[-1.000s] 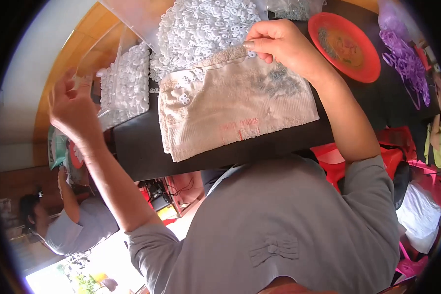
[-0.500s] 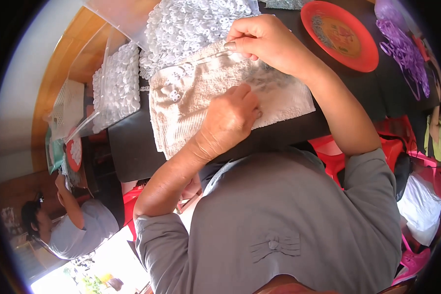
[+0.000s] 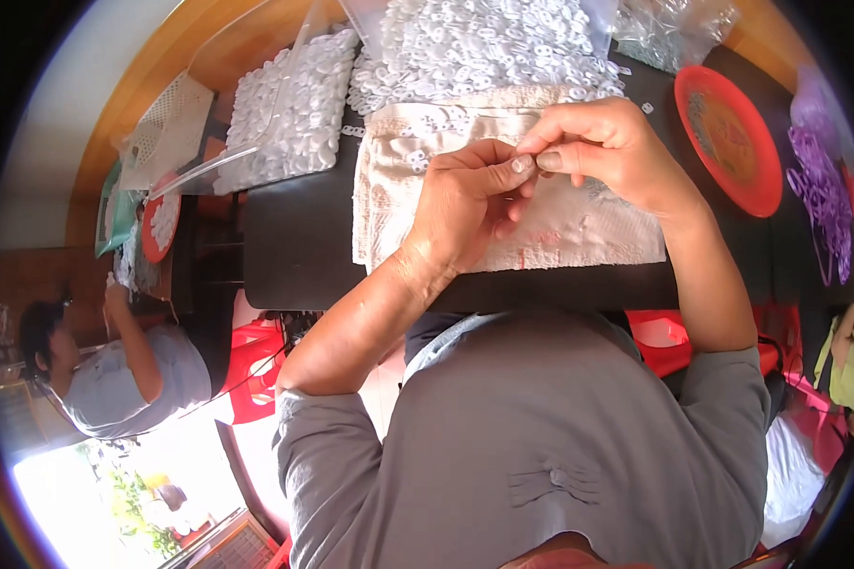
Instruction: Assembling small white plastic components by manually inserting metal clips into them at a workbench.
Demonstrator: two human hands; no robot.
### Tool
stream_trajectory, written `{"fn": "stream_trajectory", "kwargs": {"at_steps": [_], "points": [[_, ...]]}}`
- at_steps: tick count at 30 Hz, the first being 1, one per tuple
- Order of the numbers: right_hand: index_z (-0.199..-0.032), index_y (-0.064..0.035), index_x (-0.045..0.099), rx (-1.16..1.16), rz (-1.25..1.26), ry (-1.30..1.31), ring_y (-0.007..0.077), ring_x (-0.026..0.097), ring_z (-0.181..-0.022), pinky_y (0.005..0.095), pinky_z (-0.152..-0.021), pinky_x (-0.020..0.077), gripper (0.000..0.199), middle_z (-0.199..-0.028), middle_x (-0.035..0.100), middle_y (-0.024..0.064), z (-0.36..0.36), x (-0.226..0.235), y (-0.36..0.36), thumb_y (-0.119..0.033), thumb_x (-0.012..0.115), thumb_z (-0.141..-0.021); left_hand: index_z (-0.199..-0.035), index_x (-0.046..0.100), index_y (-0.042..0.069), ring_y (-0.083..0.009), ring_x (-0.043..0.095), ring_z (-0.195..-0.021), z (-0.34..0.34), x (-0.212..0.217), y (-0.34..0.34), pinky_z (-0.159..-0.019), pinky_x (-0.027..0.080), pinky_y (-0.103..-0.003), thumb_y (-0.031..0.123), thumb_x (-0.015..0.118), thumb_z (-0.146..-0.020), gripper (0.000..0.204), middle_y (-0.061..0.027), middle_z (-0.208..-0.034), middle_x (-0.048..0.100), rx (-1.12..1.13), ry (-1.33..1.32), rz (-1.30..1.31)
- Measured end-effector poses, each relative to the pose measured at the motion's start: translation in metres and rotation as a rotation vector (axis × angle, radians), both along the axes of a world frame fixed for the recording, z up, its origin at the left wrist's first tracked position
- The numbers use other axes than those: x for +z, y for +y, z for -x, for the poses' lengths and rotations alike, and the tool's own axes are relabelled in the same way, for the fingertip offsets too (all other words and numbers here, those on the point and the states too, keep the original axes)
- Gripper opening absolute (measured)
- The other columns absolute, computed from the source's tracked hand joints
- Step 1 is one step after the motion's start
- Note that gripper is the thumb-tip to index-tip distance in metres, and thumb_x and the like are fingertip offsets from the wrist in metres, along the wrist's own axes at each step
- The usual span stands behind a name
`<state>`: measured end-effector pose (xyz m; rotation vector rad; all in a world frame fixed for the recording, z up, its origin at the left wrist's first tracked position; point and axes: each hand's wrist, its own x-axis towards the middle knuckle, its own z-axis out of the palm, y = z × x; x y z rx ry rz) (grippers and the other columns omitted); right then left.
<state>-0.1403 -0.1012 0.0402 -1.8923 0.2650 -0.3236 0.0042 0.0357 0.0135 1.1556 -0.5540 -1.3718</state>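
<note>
Above a beige towel [image 3: 579, 237] on the dark table, my two hands meet fingertip to fingertip. My left hand [image 3: 470, 194] is pinched, thumb against forefinger. Right against it, my right hand [image 3: 612, 152] pinches as well. Whatever sits between the fingertips is too small or hidden to make out. Several small white plastic pieces with holes [image 3: 417, 159] lie on the towel beside my left hand. Beyond the towel spreads a big heap of similar white pieces [image 3: 484, 47].
A clear bin [image 3: 285, 114] of white pieces stands at the left. To the right are a red plate [image 3: 740, 156] with small grey bits, a clear plastic bag [image 3: 678, 33] and purple strips [image 3: 816, 194]. Another person [image 3: 142, 375] sits at far left, near a red dish [image 3: 161, 223].
My hands were apart, the left low over the towel and the right by the heap; now their fingertips have come together. The whole view has shifted, placing the table farther right.
</note>
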Motion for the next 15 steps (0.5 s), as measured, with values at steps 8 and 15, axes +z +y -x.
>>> {"fn": "stream_trajectory", "kwargs": {"at_steps": [8,15], "points": [[-0.098,0.003,0.063,-0.06,0.067,-0.255,0.0084,0.06,-0.078,0.0222,-0.068,0.0492,0.015,-0.089,0.064,0.0043,-0.014,-0.019,0.017,0.005,0.062,-0.084,-0.092,0.056,0.001,-0.0132,0.051,-0.061,-0.005,0.0,0.003,-0.048,0.036,-0.026,0.013,0.055,-0.094,0.012,-0.006,-0.078,0.056,0.125,0.384,0.003],[-0.094,0.0034,0.06,-0.207,0.383,-0.314,0.0123,0.06,-0.076,0.024,-0.066,0.0482,0.013,-0.083,0.061,0.0065,-0.02,-0.027,0.029,0.009,0.06,-0.082,-0.088,0.055,0.003,-0.0136,0.052,-0.06,0.001,-0.003,0.003,-0.05,0.038,-0.027,0.014,0.054,-0.095,0.013,-0.0052,-0.076,0.055,0.25,0.395,-0.019]]}}
